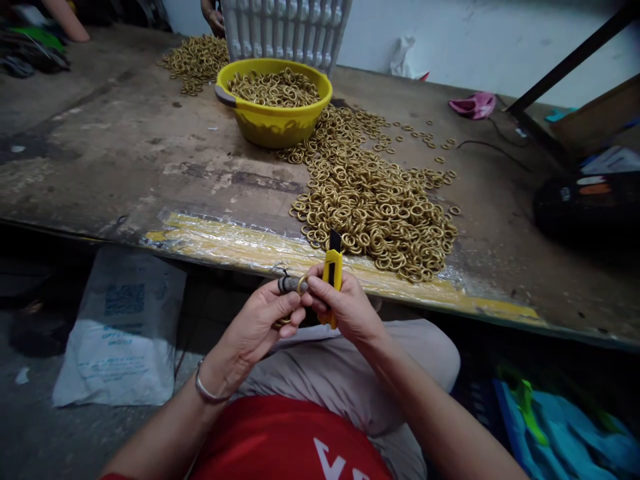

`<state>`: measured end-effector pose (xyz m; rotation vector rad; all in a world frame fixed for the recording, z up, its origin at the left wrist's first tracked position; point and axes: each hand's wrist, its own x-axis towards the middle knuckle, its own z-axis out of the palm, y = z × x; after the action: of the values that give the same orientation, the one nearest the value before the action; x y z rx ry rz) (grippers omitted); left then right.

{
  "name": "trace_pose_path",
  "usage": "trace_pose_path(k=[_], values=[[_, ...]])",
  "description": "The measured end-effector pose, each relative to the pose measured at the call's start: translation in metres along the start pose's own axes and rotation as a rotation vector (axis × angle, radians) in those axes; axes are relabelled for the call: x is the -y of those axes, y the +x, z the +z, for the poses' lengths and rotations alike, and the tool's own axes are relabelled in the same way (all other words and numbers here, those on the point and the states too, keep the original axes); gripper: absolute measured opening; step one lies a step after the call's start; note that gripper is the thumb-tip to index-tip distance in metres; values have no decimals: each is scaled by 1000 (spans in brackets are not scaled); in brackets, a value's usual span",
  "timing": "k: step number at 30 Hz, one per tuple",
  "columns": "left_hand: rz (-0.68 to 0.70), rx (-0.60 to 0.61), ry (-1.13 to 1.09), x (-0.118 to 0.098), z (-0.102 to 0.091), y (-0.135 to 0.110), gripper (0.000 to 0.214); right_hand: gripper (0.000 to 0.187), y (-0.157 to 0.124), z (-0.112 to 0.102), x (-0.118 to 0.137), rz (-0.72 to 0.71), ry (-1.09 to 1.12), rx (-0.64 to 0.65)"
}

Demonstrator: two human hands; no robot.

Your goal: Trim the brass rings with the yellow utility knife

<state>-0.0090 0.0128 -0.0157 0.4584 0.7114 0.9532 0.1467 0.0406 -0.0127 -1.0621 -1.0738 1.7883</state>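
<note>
My left hand (267,310) is closed, with thumb and fingers pinching near a brass-coloured ring (302,285). This ring sits around the tip of a grey cylinder with dark bands (289,285) at my left index finger; I cannot tell whether it is a finger wrap or a rod. Another ring (283,321) shows under my left fingers. My right hand (345,300) grips a yellow utility knife (333,273), its dark blade end pointing up and away. The right thumb and fingertips also meet at the ring's edge. Beyond both hands lies a large heap of rings (375,207).
A yellow basin (275,127) full of rings stands behind the heap. A smaller ring pile (197,60) lies back left, near another person's hand (216,21). The table's front edge carries yellow tape (225,243). A white sack (123,333) stands below on the left.
</note>
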Motion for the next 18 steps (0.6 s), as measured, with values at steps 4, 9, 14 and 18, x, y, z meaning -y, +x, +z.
trace_pose_path(k=[4, 9, 14, 18], values=[[35, -98, 45, 0, 6, -4, 23, 15, -14, -3, 6, -237, -495, -63], [132, -148, 194, 1, 6, -4, 28, 22, -34, -12, 13, -396, -1349, -73], [194, -178, 356, 4, 1, -3, 26, 22, -37, -13, 15, -302, -1597, -47], [195, -203, 443, 2, -1, -3, 25, 22, -34, -14, 18, -268, -1641, -24]])
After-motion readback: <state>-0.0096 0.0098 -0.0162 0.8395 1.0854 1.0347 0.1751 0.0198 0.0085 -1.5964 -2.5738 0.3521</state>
